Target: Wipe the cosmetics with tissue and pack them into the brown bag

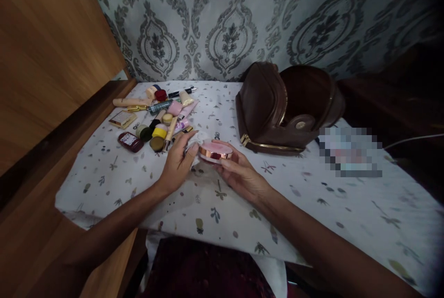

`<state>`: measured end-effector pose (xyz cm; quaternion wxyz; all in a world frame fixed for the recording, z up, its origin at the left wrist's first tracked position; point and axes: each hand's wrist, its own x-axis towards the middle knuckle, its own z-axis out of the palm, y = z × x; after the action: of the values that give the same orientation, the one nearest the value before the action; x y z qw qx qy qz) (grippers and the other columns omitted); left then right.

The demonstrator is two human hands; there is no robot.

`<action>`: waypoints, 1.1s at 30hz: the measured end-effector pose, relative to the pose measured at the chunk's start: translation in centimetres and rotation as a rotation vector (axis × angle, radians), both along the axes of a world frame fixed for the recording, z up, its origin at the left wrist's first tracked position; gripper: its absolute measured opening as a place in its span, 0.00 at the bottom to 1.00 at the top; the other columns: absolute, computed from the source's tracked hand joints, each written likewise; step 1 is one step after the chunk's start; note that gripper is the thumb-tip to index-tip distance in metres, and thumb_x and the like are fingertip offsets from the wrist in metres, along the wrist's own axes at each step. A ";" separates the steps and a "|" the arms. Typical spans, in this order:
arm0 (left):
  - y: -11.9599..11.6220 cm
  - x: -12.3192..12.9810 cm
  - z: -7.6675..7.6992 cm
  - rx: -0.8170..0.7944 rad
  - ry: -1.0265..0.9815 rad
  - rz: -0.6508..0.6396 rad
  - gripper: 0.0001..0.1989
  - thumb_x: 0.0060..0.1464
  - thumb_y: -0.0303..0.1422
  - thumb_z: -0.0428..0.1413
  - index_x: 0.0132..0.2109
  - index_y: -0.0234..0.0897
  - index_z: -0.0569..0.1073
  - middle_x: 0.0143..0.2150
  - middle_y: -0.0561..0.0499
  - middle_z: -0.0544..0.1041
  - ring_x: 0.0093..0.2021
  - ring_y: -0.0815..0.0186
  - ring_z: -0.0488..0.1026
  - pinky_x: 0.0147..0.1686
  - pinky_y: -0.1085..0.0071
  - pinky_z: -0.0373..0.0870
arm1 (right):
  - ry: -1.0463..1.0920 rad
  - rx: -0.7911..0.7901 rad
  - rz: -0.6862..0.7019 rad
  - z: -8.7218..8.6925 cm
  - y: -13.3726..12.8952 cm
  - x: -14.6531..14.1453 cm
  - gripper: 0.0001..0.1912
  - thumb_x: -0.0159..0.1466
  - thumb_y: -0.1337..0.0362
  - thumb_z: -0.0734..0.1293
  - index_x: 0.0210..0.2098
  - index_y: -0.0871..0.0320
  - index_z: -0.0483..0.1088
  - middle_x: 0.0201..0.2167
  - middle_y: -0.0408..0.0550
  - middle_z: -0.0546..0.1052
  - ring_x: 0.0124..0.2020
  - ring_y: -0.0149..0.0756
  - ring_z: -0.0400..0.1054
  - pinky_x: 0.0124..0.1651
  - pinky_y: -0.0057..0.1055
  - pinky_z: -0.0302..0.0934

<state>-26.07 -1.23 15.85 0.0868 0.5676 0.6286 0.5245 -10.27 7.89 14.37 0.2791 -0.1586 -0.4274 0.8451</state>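
A round pink compact [215, 151] with a shiny rose-gold band is held over the front middle of the table by my right hand [243, 175], its fingers and thumb gripping the right side. My left hand [178, 161] is closed on a crumpled white tissue [198, 139], which touches the compact's left edge. Just left of my left hand lies a group of cosmetics, among them a dark red bottle [130, 141], a yellow-banded jar [160, 132], a gold square case [122, 119] and a pink tube [189, 109].
An open brown bag [263, 103] with a gold zipper stands at the back right of the cloth-covered table [229, 224]. Right of it lies a blurred-out item [350, 152] near a white cable [412, 139]. A wooden panel [58, 25] rises at the left, and patterned wallpaper covers the back.
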 end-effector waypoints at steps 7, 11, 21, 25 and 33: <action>-0.1 0.1 -0.1 0.063 0.032 0.027 0.17 0.66 0.38 0.50 0.58 0.38 0.69 0.54 0.44 0.74 0.55 0.59 0.71 0.57 0.60 0.67 | -0.006 -0.024 -0.061 -0.3 0.3 -0.2 0.21 0.53 0.62 0.77 0.46 0.50 0.74 0.50 0.45 0.77 0.55 0.39 0.69 0.65 0.41 0.59; -0.5 0.4 0.0 0.186 0.214 -0.057 0.15 0.65 0.34 0.53 0.57 0.41 0.70 0.51 0.46 0.73 0.53 0.61 0.70 0.54 0.62 0.69 | 0.010 -0.100 -0.124 -0.2 0.6 -0.2 0.18 0.51 0.65 0.78 0.41 0.51 0.75 0.48 0.43 0.79 0.52 0.37 0.71 0.63 0.38 0.61; -0.5 0.0 0.7 0.177 0.203 -0.109 0.17 0.66 0.30 0.50 0.59 0.39 0.70 0.51 0.45 0.73 0.53 0.62 0.70 0.55 0.64 0.68 | 0.020 -0.063 0.155 0.2 0.2 0.4 0.28 0.49 0.56 0.79 0.49 0.49 0.75 0.46 0.45 0.80 0.47 0.39 0.73 0.47 0.33 0.67; -0.3 -0.3 -0.1 0.071 0.139 -0.094 0.16 0.66 0.33 0.51 0.59 0.36 0.70 0.49 0.44 0.76 0.51 0.61 0.72 0.53 0.64 0.69 | 0.042 -0.066 0.141 0.2 0.1 0.4 0.29 0.53 0.47 0.76 0.52 0.48 0.74 0.48 0.46 0.79 0.51 0.42 0.71 0.45 0.32 0.66; -0.5 0.3 -0.5 0.117 0.282 -0.053 0.18 0.66 0.31 0.51 0.61 0.38 0.68 0.50 0.43 0.73 0.52 0.60 0.71 0.52 0.63 0.70 | -0.005 0.052 0.096 -0.7 -0.3 0.2 0.27 0.58 0.48 0.74 0.54 0.49 0.71 0.55 0.48 0.75 0.53 0.43 0.69 0.45 0.34 0.67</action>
<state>-25.76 -1.71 15.31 -0.0215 0.6562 0.5875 0.4730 -10.11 7.61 13.62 0.2412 -0.1329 -0.4571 0.8457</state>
